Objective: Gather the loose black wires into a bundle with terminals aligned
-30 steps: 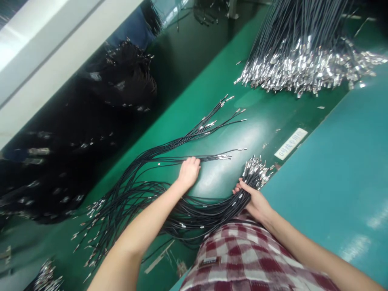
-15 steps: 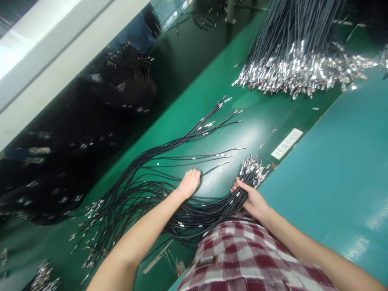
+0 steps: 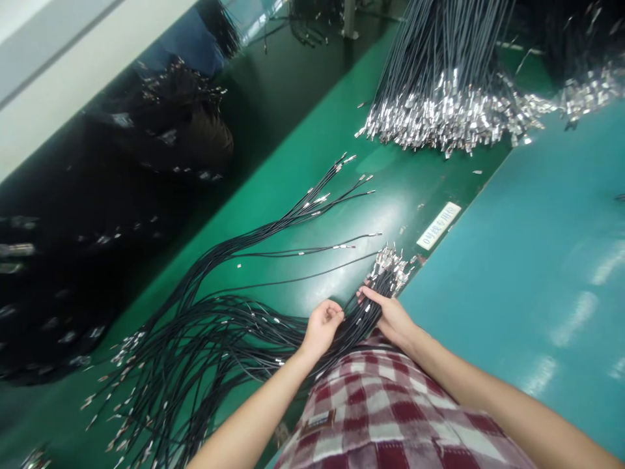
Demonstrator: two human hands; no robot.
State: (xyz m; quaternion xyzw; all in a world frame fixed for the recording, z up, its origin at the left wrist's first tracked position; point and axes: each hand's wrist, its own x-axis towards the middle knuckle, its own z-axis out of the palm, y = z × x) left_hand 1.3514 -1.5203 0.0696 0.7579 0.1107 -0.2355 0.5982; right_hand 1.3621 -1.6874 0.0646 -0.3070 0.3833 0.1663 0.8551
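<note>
A thick bundle of black cables [image 3: 354, 332] with silver metal terminals [image 3: 389, 264] lies in my right hand [image 3: 393, 318], whose fingers wrap round it just below the terminals. Close by on the left, my left hand [image 3: 325, 324] has its fingertips pinched together on a thin black cable beside the bundle. The bundle's other ends fan out toward the lower left of the green bench. Apart from it, a few loose cables [image 3: 273, 228] stretch across the bench with their terminals pointing to the upper right. One single cable runs up to the bundle's tips.
A large heap of cables with shiny terminals [image 3: 439, 120] hangs over the bench at the upper right. Dark piles of cables [image 3: 161, 137] sit at the left under a pale beam [image 3: 63, 71]. A white label [image 3: 438, 225] is stuck near the edge of the green bench [image 3: 312, 156].
My left hand has moved right, from the loose cables to beside the bundle. Fewer loose cables lie apart in the middle. My right hand keeps its grip, and the view has shifted slightly.
</note>
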